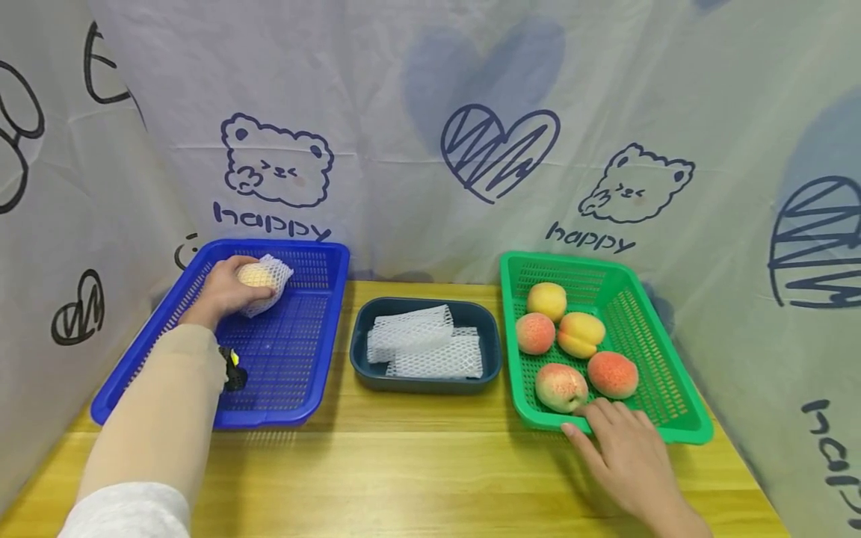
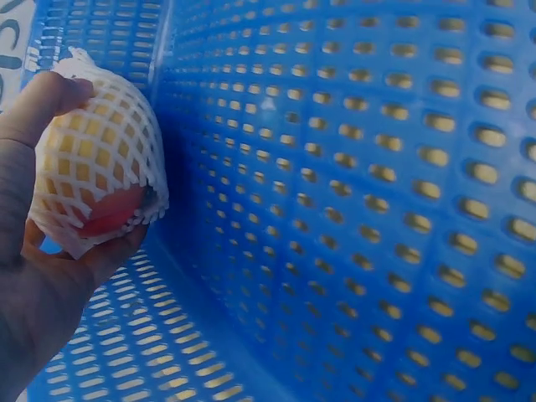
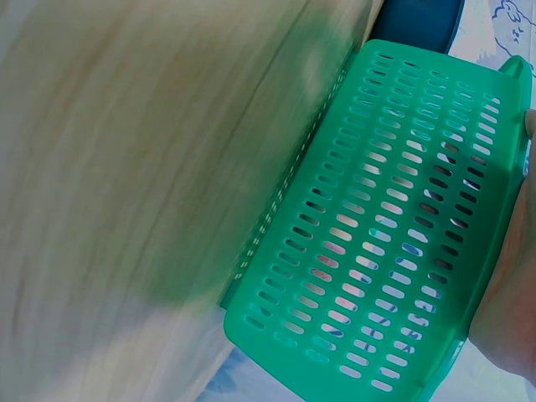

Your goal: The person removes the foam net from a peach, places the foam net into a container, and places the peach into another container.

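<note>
My left hand [image 1: 225, 291] holds a yellow-and-red peach [image 2: 105, 151] wrapped in a white foam net [image 1: 279, 269], inside the far left part of a blue basket [image 1: 269, 366]. In the left wrist view, the thumb presses the top of the net and the other fingers go underneath; red skin shows at the net's open end. My right hand [image 1: 628, 452] rests over the near rim of a green basket [image 1: 673, 373], its fingers reaching just inside. Close to those fingertips lies a pinkish peach [image 1: 560, 387]. Several other peaches, among them a red peach [image 1: 613, 375], lie in that basket.
Between the baskets stands a dark oblong tray [image 1: 359, 359] holding white foam nets [image 1: 437, 355]. All three containers stand on a wooden table [image 1: 403, 463]. A printed cloth [image 1: 397, 187] hangs close behind them and along both sides.
</note>
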A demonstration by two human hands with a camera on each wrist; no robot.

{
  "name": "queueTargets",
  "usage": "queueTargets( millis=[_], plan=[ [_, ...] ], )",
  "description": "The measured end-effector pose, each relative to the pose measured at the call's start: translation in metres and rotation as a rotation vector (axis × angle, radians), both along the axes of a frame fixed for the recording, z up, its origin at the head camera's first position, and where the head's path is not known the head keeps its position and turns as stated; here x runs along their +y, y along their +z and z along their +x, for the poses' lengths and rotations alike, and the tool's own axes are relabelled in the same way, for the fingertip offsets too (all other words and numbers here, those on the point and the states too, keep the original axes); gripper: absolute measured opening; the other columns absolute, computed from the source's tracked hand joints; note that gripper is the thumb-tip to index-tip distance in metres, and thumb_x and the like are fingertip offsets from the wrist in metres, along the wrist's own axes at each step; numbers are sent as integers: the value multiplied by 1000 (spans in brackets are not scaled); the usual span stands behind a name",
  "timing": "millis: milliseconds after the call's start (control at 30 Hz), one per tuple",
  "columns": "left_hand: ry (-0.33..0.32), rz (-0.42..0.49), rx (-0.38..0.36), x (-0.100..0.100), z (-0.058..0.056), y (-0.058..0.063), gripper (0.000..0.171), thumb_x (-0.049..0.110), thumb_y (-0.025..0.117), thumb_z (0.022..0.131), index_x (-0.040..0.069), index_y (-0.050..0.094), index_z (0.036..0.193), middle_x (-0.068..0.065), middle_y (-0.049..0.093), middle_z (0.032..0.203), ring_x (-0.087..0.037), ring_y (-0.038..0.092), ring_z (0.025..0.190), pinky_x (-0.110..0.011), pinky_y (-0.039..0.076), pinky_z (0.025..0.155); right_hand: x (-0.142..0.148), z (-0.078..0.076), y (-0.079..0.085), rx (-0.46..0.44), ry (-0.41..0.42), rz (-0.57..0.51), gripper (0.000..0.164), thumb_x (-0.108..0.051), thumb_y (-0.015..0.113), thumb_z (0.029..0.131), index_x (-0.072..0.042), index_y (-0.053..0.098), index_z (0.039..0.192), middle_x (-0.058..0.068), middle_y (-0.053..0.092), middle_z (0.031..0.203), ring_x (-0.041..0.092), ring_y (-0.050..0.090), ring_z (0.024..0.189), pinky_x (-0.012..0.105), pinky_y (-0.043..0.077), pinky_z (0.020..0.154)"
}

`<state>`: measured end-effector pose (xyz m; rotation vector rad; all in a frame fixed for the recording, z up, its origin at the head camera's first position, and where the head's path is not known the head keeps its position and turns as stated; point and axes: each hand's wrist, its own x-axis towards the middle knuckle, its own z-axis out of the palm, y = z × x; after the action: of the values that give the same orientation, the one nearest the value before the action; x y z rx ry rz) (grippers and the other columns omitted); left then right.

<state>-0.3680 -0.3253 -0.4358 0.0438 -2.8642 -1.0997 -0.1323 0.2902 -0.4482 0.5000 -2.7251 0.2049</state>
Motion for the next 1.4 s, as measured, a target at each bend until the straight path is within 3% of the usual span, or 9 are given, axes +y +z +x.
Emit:
queueTargets(
  millis=[300,467,767,1067,1400],
  plan=[
    [7,55,39,4,-1,25,81,24,83,85,-4,43,149,-36,43,144,-49,45,126,-62,40,104,-1,-1,-1,12,-1,5,24,-40,64,103,-16,68,100,-5,62,91,18,58,83,35,41,67],
    [10,93,57,7,4,39,80,25,82,87,-1,42,152,-34,43,147,-49,45,127,-63,41,103,-1,-1,-2,26,5,0,24,-40,64,102,-16,68,100,-6,60,89,16,56,80,34,40,66],
    [9,148,156,21,14,71,76,22,84,85,4,48,150,-29,48,144,-43,48,124,-57,42,100,-2,-1,-2,3,-4,0,25,-41,63,103,-16,69,101,-6,60,89,17,56,80,37,42,67],
    [-47,193,281,46,36,108,75,19,86,81,13,53,148,-18,49,146,-34,48,123,-46,43,96,-3,-1,-2,26,1,-3,25,-40,64,102,-16,69,100,-6,61,90,17,56,80,37,42,67],
    [-171,239,450,80,73,137,74,7,88,75,16,60,143,-7,51,144,-22,51,116,-29,46,89,-3,-1,-4,41,6,-3,25,-40,65,102,-16,69,100,-5,62,90,19,57,81,39,43,68]
  ],
)
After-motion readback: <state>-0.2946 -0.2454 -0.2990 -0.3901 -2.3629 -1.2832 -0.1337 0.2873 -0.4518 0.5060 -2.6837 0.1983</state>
